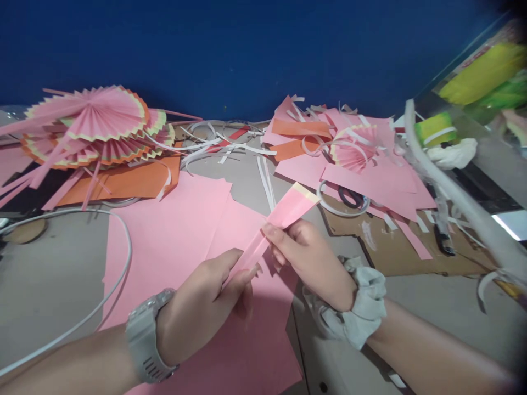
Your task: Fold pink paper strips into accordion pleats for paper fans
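A narrow folded strip of pink paper (288,207) with a pale yellow edge at its far end slants up to the right between my hands. My left hand (214,291) grips its lower end, thumb and fingers closed on it. Farther up, my right hand (302,247) pinches the same strip, with the thumb on top. Underneath lie large sheets of pink paper (177,236), partly covered by my hands. The strip's lowest end is hidden in my left hand.
Round pleated paper fans (107,118) are piled at the back left over orange paper (123,178). White paper strips (209,144) lie tangled at the back. Pink scraps (370,184) and cardboard (399,252) are on the right. A white cable (129,241) curves at left; a pale tube (448,186) crosses at right.
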The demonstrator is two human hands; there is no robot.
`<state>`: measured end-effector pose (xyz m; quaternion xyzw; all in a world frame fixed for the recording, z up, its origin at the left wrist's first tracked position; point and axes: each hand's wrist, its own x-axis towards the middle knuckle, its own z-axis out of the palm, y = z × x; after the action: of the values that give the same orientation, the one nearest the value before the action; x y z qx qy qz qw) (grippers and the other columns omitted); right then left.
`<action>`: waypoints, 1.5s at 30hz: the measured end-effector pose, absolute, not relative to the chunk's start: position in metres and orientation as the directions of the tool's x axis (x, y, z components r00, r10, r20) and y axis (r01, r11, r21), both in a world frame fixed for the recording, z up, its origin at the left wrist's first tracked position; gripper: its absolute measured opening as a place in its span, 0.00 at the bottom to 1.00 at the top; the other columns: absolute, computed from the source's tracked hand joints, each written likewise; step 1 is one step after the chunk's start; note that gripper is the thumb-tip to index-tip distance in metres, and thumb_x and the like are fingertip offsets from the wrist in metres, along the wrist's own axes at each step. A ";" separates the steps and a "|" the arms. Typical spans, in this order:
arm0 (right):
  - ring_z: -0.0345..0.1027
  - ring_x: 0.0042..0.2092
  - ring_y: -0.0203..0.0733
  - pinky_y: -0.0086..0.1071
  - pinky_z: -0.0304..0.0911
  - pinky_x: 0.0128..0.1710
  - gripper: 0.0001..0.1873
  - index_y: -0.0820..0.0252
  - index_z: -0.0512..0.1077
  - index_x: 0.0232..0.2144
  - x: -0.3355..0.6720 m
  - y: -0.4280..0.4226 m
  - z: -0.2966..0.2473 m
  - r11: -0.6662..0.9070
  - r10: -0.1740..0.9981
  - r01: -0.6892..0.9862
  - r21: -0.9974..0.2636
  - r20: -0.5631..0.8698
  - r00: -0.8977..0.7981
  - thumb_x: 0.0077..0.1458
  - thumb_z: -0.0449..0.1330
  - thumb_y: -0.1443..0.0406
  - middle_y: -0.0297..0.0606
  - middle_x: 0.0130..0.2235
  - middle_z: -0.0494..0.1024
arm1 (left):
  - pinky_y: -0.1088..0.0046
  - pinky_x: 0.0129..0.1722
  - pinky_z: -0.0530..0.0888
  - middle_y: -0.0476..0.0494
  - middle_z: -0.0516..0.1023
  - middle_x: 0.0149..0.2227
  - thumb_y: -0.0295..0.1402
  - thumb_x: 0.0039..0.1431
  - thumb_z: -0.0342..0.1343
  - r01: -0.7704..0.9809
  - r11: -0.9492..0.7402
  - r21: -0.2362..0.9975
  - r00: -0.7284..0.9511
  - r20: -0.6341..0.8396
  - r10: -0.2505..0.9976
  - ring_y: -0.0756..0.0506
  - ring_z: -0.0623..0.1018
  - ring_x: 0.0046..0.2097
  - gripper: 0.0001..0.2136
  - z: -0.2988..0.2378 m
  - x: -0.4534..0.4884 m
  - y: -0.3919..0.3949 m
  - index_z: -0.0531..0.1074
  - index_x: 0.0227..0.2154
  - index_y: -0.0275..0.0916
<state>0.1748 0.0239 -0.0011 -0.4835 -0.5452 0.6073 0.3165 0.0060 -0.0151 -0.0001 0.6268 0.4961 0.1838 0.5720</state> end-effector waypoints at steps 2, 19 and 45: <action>0.63 0.22 0.31 0.25 0.61 0.24 0.14 0.62 0.64 0.23 0.174 0.023 -0.001 -0.217 0.892 0.140 -0.966 -0.254 -0.374 0.52 0.57 0.57 0.28 0.19 0.66 | 0.77 0.28 0.67 0.55 0.70 0.18 0.39 0.64 0.39 0.403 0.177 0.898 0.410 -0.349 0.843 0.52 0.71 0.22 0.13 -0.001 0.006 -0.016 0.62 0.27 0.40; 0.66 0.26 0.34 0.32 0.63 0.32 0.17 0.63 0.63 0.23 0.173 0.025 0.001 -0.217 0.825 0.118 -0.969 -0.247 -0.509 0.59 0.50 0.59 0.32 0.20 0.68 | 0.79 0.26 0.66 0.57 0.66 0.17 0.38 0.64 0.39 0.405 0.159 0.900 0.417 -0.337 0.844 0.54 0.68 0.20 0.13 -0.001 0.005 -0.017 0.60 0.26 0.41; 0.65 0.25 0.33 0.26 0.60 0.28 0.14 0.62 0.67 0.22 0.169 0.021 0.002 -0.168 0.828 0.174 -0.970 -0.235 -0.509 0.55 0.54 0.59 0.31 0.21 0.69 | 0.80 0.26 0.69 0.53 0.72 0.20 0.39 0.63 0.41 0.268 0.331 0.905 0.377 -0.415 0.828 0.53 0.72 0.23 0.14 0.002 0.009 -0.011 0.66 0.28 0.39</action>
<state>0.1695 0.0206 0.0015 -0.4238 -0.5916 0.6359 0.2571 0.0089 -0.0112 0.0020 0.5347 0.5126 0.2206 0.6346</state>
